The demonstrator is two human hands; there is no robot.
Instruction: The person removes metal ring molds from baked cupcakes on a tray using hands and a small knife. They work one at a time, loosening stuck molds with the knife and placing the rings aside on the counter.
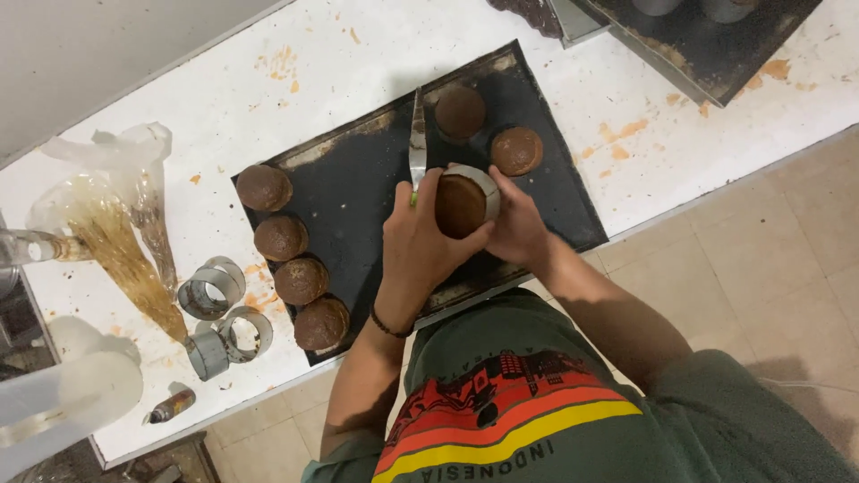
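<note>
Cake-in-ring (463, 201) is held over the middle of the dark baking tray (358, 170), a brown domed cake seated in its metal ring, clamped between both hands.

Far left on the white table (295, 80), a smeared plastic piping bag (116, 233) is seen, and beside it 3 empty metal rings (219, 313) lie clustered, well apart from the work.

On the tray's left edge, 4 unmoulded cakes (291, 259) are lined up in a column; an elbow swing could knock the nearest of them off the rim.

Centre now: the left hand (416, 246) is wrapped around the ring's side with fingers curled, and a knife (417, 143) is gripped in that same hand, blade pointing away up the tray. Risk is judged here: if the blade is run round the ring carelessly, the cake's crust could be torn, or the opposite fingers could be nicked.

The right hand (517, 228) is pressed against the ring's far side, fingers closed on it. A slip in that grip could let the cake be dropped edge-first onto the tray.

Further right, 2 more cakes (488, 130) sit just beyond the hands, close enough to be bumped by the blade.
</note>
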